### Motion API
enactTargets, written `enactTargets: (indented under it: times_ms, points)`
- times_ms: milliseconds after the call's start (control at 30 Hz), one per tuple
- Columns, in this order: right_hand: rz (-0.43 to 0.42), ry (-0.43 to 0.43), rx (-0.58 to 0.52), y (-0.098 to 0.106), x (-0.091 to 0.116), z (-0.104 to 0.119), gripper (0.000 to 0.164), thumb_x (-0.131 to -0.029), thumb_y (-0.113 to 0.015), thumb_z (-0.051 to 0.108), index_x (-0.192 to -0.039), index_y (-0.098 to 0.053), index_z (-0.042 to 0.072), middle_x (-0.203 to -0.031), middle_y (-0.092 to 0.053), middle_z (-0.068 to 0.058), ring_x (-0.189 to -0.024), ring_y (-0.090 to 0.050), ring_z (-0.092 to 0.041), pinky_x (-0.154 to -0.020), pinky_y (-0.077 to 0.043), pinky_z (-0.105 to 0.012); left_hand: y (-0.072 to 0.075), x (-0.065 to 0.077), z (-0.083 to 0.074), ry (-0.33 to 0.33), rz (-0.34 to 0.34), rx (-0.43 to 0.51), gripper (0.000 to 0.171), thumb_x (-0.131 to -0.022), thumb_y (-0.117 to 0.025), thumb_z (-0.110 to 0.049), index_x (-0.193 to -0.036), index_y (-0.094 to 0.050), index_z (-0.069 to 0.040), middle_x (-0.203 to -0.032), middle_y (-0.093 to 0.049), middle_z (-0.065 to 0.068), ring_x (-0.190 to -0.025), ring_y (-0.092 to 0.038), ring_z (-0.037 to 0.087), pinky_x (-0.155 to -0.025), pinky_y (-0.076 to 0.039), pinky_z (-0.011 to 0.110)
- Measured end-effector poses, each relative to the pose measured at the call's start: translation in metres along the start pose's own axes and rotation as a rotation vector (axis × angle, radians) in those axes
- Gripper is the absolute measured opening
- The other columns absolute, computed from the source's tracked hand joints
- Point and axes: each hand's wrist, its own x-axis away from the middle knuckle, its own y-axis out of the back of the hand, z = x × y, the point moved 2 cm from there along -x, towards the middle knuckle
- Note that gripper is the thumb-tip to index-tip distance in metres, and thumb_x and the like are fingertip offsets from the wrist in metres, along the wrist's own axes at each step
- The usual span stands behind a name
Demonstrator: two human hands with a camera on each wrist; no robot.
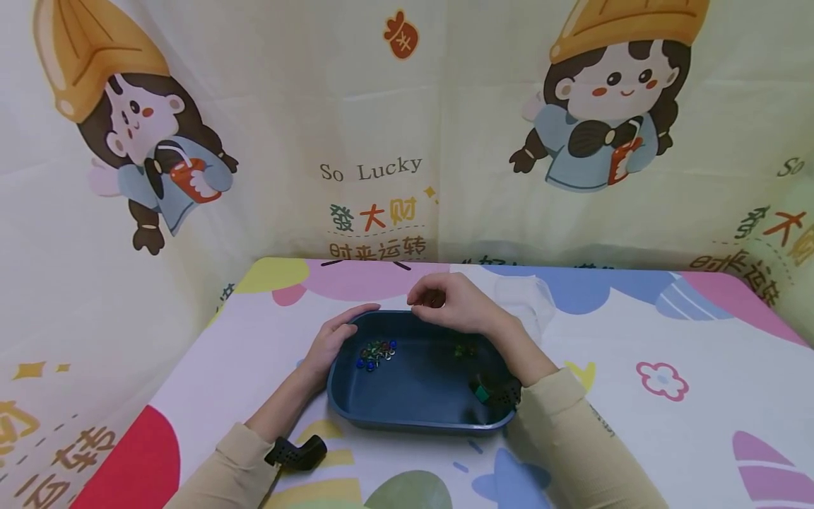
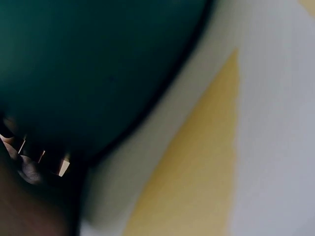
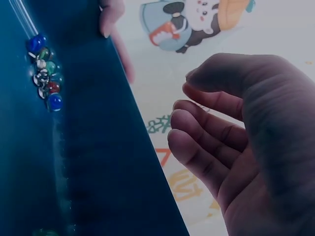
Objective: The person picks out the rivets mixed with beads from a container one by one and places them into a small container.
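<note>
A dark blue rectangular tray (image 1: 420,426) with rounded corners rests on the table. Toward its left end lies a cluster of glass marbles (image 1: 376,353), blue, green, red and clear, also seen in the right wrist view as marbles (image 3: 47,73). A few greenish marbles (image 1: 464,350) lie at the right end in shadow. My left hand (image 1: 331,341) grips the tray's far left corner, thumb at the rim and fingers along the outside. Above the far rim hovers my right hand (image 1: 454,304), its fingers loosely bent; the right wrist view shows nothing between them.
Behind my right forearm lies a clear plastic item (image 1: 531,300), its kind hard to tell. A patterned cloth (image 1: 636,459) covers the table. At the back and left hangs a printed curtain (image 1: 286,106). Each wrist carries a black camera (image 1: 297,452).
</note>
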Motion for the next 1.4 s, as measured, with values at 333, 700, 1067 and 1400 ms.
enactTargets:
  times_ms: [333, 700, 1067, 1400]
  points:
    - [0.036, 0.045, 0.054, -0.009, -0.004, 0.001, 0.011, -0.089, -0.071, 0.004, -0.1, -0.073, 0.0, -0.088, -0.069, 0.001, -0.073, -0.06, -0.012, -0.07, -0.055, -0.03, 0.001, 0.0, 0.0, -0.01, -0.004, -0.02, 0.05, -0.099, -0.03, -0.003, -0.146, -0.046, 0.008, -0.15, -0.046, 0.022, -0.136, -0.044, 0.036, -0.11, -0.038, 0.035]
    - [0.193, 0.084, 0.139, -0.028, -0.011, 0.006, 0.014, -0.091, -0.071, 0.008, -0.104, -0.071, 0.003, -0.087, -0.067, 0.004, -0.072, -0.059, -0.006, -0.07, -0.054, -0.026, 0.002, 0.0, 0.0, -0.003, 0.001, -0.012, 0.05, -0.1, -0.03, -0.003, -0.146, -0.045, 0.008, -0.147, -0.048, 0.025, -0.131, -0.047, 0.041, -0.111, -0.038, 0.045]
    - [0.322, 0.06, 0.153, -0.046, -0.012, 0.005, 0.016, -0.092, -0.069, 0.01, -0.106, -0.07, 0.002, -0.089, -0.065, 0.004, -0.075, -0.059, -0.01, -0.073, -0.053, -0.027, 0.002, 0.001, -0.001, 0.01, -0.013, -0.013, 0.051, -0.099, -0.029, -0.002, -0.146, -0.046, 0.007, -0.149, -0.047, 0.023, -0.132, -0.047, 0.037, -0.11, -0.039, 0.041]
    - [0.435, 0.008, 0.261, -0.056, -0.011, 0.002, 0.024, -0.093, -0.069, 0.013, -0.116, -0.069, 0.007, -0.101, -0.064, -0.001, -0.079, -0.057, -0.009, -0.073, -0.051, -0.022, 0.001, 0.0, -0.002, 0.017, -0.01, -0.014, 0.052, -0.098, -0.029, -0.003, -0.145, -0.048, 0.005, -0.15, -0.047, 0.02, -0.13, -0.049, 0.031, -0.106, -0.042, 0.033]
